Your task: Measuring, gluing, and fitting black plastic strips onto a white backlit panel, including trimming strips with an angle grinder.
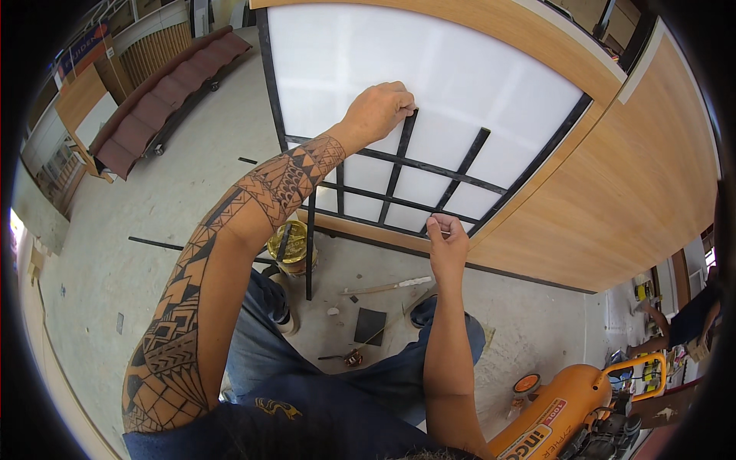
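Before me stands a white panel (475, 77) in a wood-toned frame, with black strips forming a grid on its lower part. High on the panel, my left hand (381, 111) is closed, its fingertips pinching the upper end of a black strip (399, 157) that runs down across the grid. My right hand (450, 241) is at the panel's lower edge, thumb and fingers pressed together near the foot of another upright black strip (466, 162). Whatever is between those fingertips is too small to make out. The tattooed left forearm hides part of the grid's left side.
A yellow-gold tin (295, 267) stands on the floor beside a loose upright black strip (310, 257). Between my legs lie a dark square sheet (370, 326) and scraps. An orange air compressor (563, 406) is at lower right. Maroon corrugated sheeting (169, 100) lies far left; another person (690, 318) is far right.
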`<state>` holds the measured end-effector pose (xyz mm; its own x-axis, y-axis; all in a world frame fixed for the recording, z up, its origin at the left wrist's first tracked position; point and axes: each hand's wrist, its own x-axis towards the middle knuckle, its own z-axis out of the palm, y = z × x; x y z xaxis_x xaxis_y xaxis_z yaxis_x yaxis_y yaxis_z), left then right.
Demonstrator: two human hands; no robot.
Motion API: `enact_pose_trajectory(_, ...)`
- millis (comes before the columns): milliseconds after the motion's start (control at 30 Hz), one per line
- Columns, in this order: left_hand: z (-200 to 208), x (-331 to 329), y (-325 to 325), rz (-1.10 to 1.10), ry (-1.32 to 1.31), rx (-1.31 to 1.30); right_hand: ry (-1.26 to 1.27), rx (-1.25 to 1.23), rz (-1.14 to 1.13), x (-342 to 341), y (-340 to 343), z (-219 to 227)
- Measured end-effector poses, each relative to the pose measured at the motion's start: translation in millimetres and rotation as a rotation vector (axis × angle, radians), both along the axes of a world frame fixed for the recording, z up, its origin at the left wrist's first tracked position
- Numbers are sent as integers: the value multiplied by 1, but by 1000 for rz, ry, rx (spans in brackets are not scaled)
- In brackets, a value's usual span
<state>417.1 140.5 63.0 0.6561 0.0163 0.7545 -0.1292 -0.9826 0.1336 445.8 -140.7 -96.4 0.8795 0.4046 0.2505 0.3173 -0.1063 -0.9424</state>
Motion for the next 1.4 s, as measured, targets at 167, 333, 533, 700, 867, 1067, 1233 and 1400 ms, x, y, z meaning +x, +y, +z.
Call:
enact_pose_trajectory(167,0,2,0,1,-7,-6,-2,-3,5,-1,0,-2)
enact_pose_trajectory(333,-1,2,2,-27,-19,12,25,-8,9,-2,2,-1)
enact_pose_trajectory(533,0,2,2,-6,2,15,42,14,25,-2,4,-5)
enact_pose_trajectory(700,3,5,-3,3,13,36,52,26,26,0,2,-6)
enact_pose_trajectory(867,2,0,-2,12,39,16,43,4,27,-4,3,-1)
enact_pose_trajectory(1067,-23,-10,-7,-23,-137,-225,27,-2,19,-2,-2,0)
enact_pose_trajectory(1233,-77,-21,-25,110,76,-476,3,-2,27,-5,-5,7)
enact_pose_trajectory(1400,-100,-9,-32,214,195,-647,36,11,40,-8,-3,11)
